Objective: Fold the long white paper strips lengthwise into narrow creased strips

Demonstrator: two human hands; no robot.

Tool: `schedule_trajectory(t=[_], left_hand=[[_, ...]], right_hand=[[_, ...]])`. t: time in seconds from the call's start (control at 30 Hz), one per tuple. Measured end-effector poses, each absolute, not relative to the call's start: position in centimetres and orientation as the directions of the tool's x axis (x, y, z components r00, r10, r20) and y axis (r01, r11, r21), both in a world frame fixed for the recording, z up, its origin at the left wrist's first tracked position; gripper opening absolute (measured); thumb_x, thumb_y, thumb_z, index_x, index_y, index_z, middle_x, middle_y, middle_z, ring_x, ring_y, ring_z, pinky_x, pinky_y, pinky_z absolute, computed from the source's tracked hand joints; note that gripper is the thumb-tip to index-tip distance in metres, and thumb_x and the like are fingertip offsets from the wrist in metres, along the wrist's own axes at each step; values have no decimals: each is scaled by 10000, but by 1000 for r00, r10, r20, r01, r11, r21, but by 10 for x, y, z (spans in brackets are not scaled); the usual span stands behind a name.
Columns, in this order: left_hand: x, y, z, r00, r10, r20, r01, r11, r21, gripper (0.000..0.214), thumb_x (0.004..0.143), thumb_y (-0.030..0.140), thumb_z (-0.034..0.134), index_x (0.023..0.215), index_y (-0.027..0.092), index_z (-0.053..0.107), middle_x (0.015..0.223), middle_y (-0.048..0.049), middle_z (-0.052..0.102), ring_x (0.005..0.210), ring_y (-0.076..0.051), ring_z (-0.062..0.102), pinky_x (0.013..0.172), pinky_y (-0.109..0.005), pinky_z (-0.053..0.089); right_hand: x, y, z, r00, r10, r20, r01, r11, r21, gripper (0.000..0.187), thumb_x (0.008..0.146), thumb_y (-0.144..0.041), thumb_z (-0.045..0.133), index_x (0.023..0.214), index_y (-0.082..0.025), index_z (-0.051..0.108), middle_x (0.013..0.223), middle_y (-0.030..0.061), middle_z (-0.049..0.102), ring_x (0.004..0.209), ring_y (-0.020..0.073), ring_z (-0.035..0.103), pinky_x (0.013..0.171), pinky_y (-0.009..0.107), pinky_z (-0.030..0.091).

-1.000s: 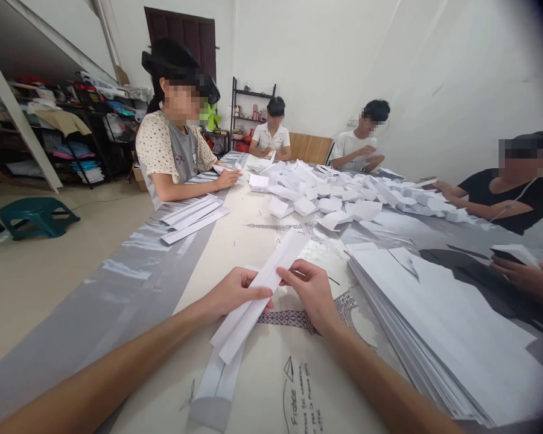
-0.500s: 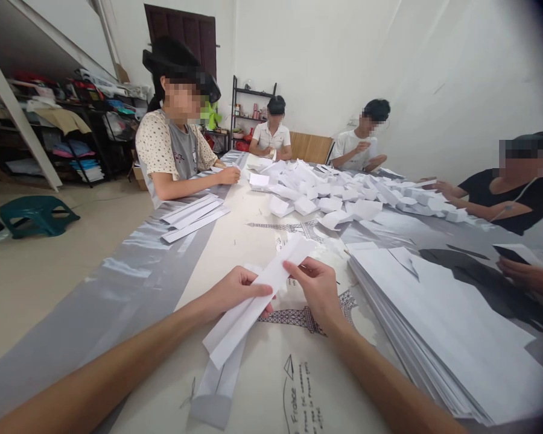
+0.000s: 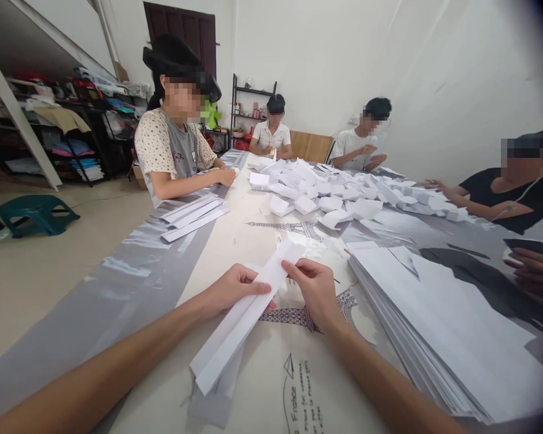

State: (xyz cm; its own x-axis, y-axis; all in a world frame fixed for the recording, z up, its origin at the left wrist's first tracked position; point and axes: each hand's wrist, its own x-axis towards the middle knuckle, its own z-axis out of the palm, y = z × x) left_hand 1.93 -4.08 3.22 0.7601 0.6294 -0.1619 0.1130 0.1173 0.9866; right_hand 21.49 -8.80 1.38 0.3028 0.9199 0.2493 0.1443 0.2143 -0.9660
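A long folded strip of white paper [image 3: 235, 325] slants from lower left to upper right over the table. My left hand [image 3: 235, 289] is closed on its middle, thumb on top. My right hand [image 3: 314, 289] pinches it nearer the far end. Under the strip's near end lies another folded strip [image 3: 210, 404] flat on the table. A thick stack of white sheets [image 3: 447, 331] lies just right of my right hand.
A heap of folded white paper pieces [image 3: 344, 193] covers the far table. Several folded strips [image 3: 194, 217] lie by a person seated at left. Other people sit at the far end and right; a hand [image 3: 531, 271] holds a dark item. A green stool [image 3: 36, 214] stands on the floor.
The strip has slid toward me through my hands, so its near end reaches lower left and less of it sticks out beyond my right hand. My hands have barely moved.
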Motion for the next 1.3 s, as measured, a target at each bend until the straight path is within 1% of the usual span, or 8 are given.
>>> schedule_trajectory(t=[0.2, 0.27, 0.37, 0.53, 0.73, 0.87, 1.03, 1.3], left_hand=[[20, -40, 31, 777, 614, -139, 88, 113, 990, 329, 865, 434, 674, 892, 119, 766, 882, -112, 773, 707, -179, 699, 666, -267, 530], [20, -39, 30, 773, 624, -116, 87, 76, 993, 345, 864, 447, 673, 862, 116, 771, 843, -108, 771, 692, -172, 690, 660, -259, 522], [19, -38, 28, 775, 622, -111, 118, 31, 993, 345, 861, 441, 669, 813, 116, 776, 811, -105, 766, 674, -172, 681, 652, -259, 513], [18, -38, 25, 787, 599, -150, 169, 25, 985, 332, 862, 436, 651, 816, 129, 768, 807, -100, 763, 684, -193, 689, 647, -274, 506], [20, -38, 25, 777, 610, -155, 213, -22, 977, 327, 834, 448, 669, 760, 140, 754, 770, -76, 753, 640, -169, 656, 609, -255, 469], [19, -38, 28, 774, 606, -181, 235, -10, 972, 321, 831, 438, 659, 735, 145, 752, 746, -66, 746, 596, -150, 626, 573, -244, 447], [18, -39, 29, 779, 604, -171, 229, -19, 973, 328, 834, 440, 656, 728, 145, 754, 749, -70, 747, 582, -144, 612, 574, -247, 442], [19, -39, 29, 777, 609, -160, 233, -42, 972, 314, 845, 422, 648, 737, 148, 760, 749, -68, 744, 599, -149, 619, 581, -244, 440]], right_hand=[[205, -93, 15, 264, 927, 267, 174, 227, -958, 301, 806, -384, 749, 599, -186, 658, 585, -10, 603, 578, 141, 500, 569, 283, 403], [203, -94, 16, 234, 934, 270, 171, 234, -957, 289, 803, -380, 754, 604, -188, 669, 587, -6, 621, 572, 143, 514, 564, 282, 411], [206, -93, 17, 206, 945, 254, 164, 223, -961, 282, 819, -389, 740, 625, -192, 685, 633, 9, 663, 621, 163, 575, 618, 296, 457], [214, -90, 16, 258, 937, 235, 139, 205, -969, 270, 832, -412, 722, 673, -195, 692, 686, 16, 685, 676, 180, 608, 669, 310, 481], [212, -90, 14, 286, 928, 238, 195, 187, -963, 310, 832, -422, 723, 632, -193, 665, 615, 1, 647, 639, 168, 593, 649, 300, 464], [212, -90, 14, 290, 932, 217, 156, 178, -972, 316, 819, -440, 733, 639, -192, 659, 598, 1, 629, 622, 173, 605, 660, 312, 499], [213, -90, 14, 285, 935, 211, 103, 189, -976, 310, 812, -465, 733, 683, -190, 672, 654, 12, 646, 617, 180, 632, 649, 323, 526], [214, -90, 13, 294, 922, 251, 143, 217, -966, 279, 808, -454, 743, 723, -193, 694, 646, 14, 669, 611, 177, 627, 649, 319, 512]])
